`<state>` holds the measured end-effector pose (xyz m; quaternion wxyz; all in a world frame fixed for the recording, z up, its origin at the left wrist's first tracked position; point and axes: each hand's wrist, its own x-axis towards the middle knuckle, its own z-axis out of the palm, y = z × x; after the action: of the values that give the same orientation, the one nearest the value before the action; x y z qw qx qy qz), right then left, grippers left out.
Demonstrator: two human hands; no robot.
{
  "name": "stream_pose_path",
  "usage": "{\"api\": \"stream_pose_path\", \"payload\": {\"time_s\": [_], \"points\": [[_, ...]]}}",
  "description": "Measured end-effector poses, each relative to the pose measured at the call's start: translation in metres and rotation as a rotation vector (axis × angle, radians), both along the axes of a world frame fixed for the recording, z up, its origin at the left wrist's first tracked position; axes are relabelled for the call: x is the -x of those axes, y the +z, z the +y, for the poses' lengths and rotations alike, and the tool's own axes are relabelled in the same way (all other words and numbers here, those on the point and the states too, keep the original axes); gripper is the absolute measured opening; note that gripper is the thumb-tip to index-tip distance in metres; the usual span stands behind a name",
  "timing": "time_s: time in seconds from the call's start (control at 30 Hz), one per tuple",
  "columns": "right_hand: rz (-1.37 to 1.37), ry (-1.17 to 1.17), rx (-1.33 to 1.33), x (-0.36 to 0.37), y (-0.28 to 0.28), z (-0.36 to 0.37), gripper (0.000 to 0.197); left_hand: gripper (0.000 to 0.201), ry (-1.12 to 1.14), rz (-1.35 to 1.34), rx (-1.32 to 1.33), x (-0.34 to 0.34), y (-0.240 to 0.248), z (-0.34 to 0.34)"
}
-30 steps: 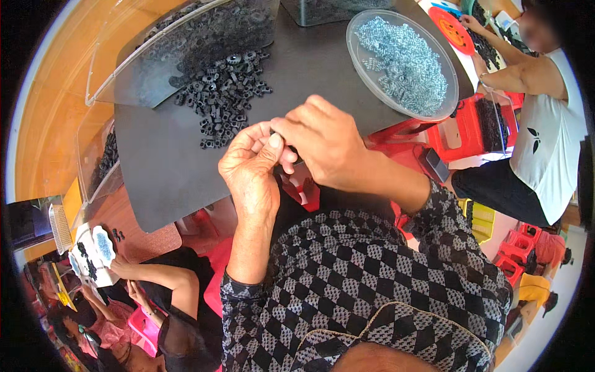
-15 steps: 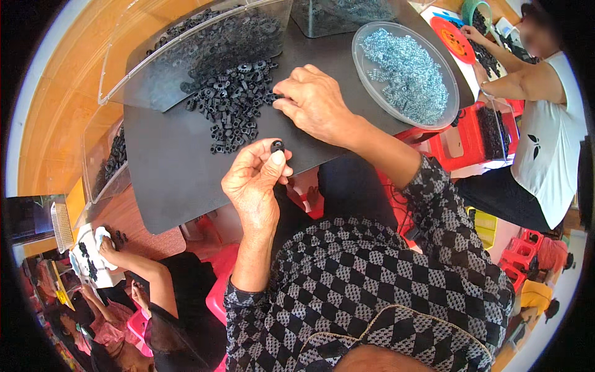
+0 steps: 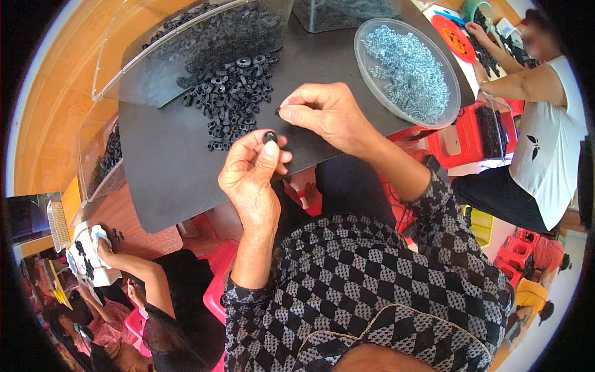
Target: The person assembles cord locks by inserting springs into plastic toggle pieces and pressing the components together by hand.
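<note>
A: One dark worktop (image 3: 167,177), with a broad pile (image 3: 226,105) of loose black pieces spread across it. How far along is the work?

B: Not far, by the look of it. The pile is plentiful, and no batch set apart from it can be made out on this surface.

A: And at the near edge?

B: The left hand (image 3: 250,177) is raised by the pile's near end, thumb and fingers pinched on a small round black part (image 3: 270,136). Just beyond it, the right hand (image 3: 328,118) has its other fingers curled, thumb and forefinger nearly meeting on a dark bit (image 3: 278,112), mostly covered. Part and bit are near but apart, so this piece seems midway.

A: Who and what surround them?

B: A co-worker in white (image 3: 536,136) at right, another in black (image 3: 176,297) at lower left. A red stool (image 3: 449,142) stands below the worktop's right side. A clear bin (image 3: 145,84) rises behind the pile; a round tub (image 3: 370,84) full of pale blue springs (image 3: 409,74) sits beyond the right hand.

A: Anything in the way?

B: The bin's wall screens the rearmost pieces; between the hands and the nearer ones, the way looks free.
</note>
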<state>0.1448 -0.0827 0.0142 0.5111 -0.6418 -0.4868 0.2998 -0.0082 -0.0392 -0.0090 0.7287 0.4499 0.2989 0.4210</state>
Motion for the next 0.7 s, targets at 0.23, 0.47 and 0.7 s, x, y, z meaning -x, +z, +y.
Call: {"api": "stream_pose_path", "payload": {"time_s": [0.23, 0.47, 0.7], "points": [[0.169, -0.134, -0.207, 0.038, -0.013, -0.009, 0.006, 0.014, 0.118, -0.1, 0.001, -0.013, 0.006, -0.001], [-0.412, -0.208, -0.37, 0.041, -0.011, -0.01, 0.006, 0.012, 0.137, -0.111, -0.102, -0.01, 0.001, -0.001], [-0.284, 0.055, -0.251, 0.029, 0.003, -0.016, 0.01, 0.014, 0.093, -0.076, -0.182, 0.0, -0.002, -0.004]]}}
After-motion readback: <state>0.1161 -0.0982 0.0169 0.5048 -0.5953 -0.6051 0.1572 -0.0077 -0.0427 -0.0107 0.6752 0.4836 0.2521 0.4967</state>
